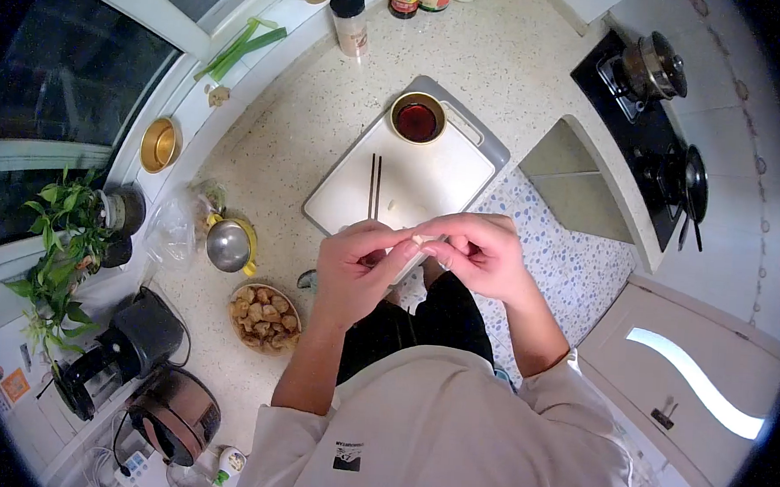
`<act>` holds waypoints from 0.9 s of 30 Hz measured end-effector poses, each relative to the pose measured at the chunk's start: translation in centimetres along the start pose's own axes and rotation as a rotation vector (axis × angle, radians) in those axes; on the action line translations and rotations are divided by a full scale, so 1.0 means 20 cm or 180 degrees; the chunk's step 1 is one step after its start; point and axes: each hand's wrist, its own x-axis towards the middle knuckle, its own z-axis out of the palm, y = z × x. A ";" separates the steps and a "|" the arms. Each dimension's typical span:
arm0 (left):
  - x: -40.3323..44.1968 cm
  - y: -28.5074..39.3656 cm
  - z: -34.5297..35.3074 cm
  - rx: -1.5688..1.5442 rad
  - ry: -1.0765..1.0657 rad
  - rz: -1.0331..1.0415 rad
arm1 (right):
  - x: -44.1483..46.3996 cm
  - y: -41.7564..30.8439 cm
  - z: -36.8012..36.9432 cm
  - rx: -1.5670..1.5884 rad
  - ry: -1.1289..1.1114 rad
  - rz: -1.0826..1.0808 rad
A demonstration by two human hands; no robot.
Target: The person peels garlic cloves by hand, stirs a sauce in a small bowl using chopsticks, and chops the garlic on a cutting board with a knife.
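Observation:
Fingertips of my left hand (366, 264) and my right hand (479, 253) meet above the near edge of the cutting board, both pinching a small pale garlic clove (419, 240). Much of the clove is covered by the fingers. Under and beyond my hands lies the white cutting board (339, 196) with its grey end. A pair of dark chopsticks (375, 185) rests on it, partly hidden by my left hand. Another small pale piece (391, 205) lies just right of the chopsticks. At the board's far end stands a bowl of dark red-brown liquid (417, 120).
Left on the counter are a bowl of browned chunks (265, 316), a metal bowl (230, 244) and a plastic bag (174, 230). Green onions (239, 51) and a gold bowl (160, 146) sit along the window ledge. A stove (635, 107) with a pot (655, 68) is at right.

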 end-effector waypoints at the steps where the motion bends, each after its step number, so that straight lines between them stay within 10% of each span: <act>1: 0.00 0.00 0.00 0.0083 0.0002 0.0009 | 0.00 0.00 0.00 -0.0028 -0.0026 -0.0023; 27: -0.03 -0.04 0.09 -0.0214 0.0419 -0.0662 | -0.10 0.07 0.08 -0.0130 0.0566 0.0037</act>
